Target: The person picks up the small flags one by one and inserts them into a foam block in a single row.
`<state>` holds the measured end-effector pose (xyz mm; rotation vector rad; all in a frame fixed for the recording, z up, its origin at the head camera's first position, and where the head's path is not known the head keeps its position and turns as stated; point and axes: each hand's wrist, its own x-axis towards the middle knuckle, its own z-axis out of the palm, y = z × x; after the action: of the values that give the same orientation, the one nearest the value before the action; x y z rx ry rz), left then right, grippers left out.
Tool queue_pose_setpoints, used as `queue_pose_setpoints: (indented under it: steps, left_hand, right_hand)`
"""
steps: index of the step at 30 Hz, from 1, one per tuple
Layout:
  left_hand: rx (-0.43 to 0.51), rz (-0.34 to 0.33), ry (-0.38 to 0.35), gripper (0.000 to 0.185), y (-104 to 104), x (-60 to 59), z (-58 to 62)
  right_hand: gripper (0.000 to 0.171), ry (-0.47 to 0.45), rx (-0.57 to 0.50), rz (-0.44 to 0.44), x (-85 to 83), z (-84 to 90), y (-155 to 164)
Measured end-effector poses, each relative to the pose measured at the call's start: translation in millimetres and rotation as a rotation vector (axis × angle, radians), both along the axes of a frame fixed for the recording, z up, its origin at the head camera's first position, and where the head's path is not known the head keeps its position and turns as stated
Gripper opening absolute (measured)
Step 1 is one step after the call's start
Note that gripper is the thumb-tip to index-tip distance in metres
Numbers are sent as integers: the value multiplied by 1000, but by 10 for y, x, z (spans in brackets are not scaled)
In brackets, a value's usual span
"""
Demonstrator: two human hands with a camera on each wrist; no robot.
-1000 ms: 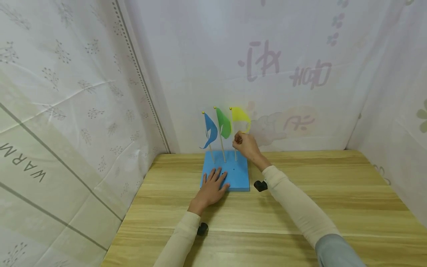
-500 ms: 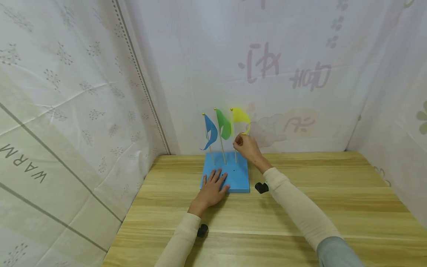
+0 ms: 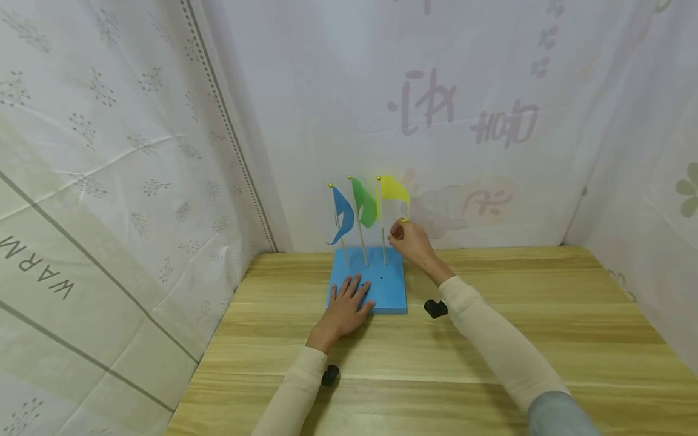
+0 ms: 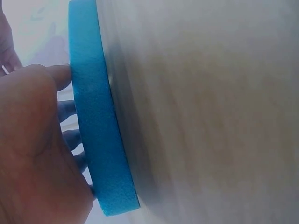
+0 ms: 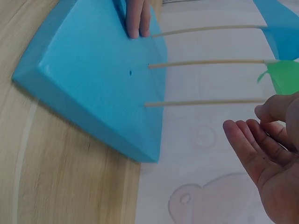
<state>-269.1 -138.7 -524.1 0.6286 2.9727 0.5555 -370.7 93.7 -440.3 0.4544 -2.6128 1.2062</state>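
Note:
Three small flags on thin wooden sticks stand in a blue foam block (image 3: 389, 297): a blue flag (image 3: 343, 215), a green flag (image 3: 365, 206) and a yellow flag (image 3: 394, 189), each topped by a gold bead. My left hand (image 3: 343, 312) lies flat on the block's front left part, fingers spread. In the left wrist view its thumb and fingertips show behind the block's side (image 4: 93, 102). My right hand (image 3: 411, 242) is just right of the yellow flag's stick (image 5: 201, 102), fingers loosely bent, thumb close to the index finger. The yellow flag's lower tip overlaps that hand.
Small dark holes (image 3: 381, 278) mark the block's top in front of the sticks. The block stands near the back of a wooden table (image 3: 491, 339), close to a printed curtain (image 3: 305, 121). A black wrist camera (image 3: 435, 309) hangs beside the right sleeve.
My right hand has drawn slightly to the right, off the yellow flag's stick, which stands upright in the block. The left hand has stayed in place on the block.

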Motion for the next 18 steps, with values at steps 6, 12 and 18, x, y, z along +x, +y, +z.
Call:
queue_pose_setpoints:
  steps: [6,12,18]
  left_hand:
    - [-36,-8,3,63,-12,-54,8]
    - [5,-37,0,60,-74,-74,73]
    - [88,-34,47,57,-186,-112,136]
  right_hand:
    - [11,-21,20,-4,65,-80,310]
    - [10,-5,31,-21,214,-197,746]
    - [17,3,70,-57,379,-333,1230]
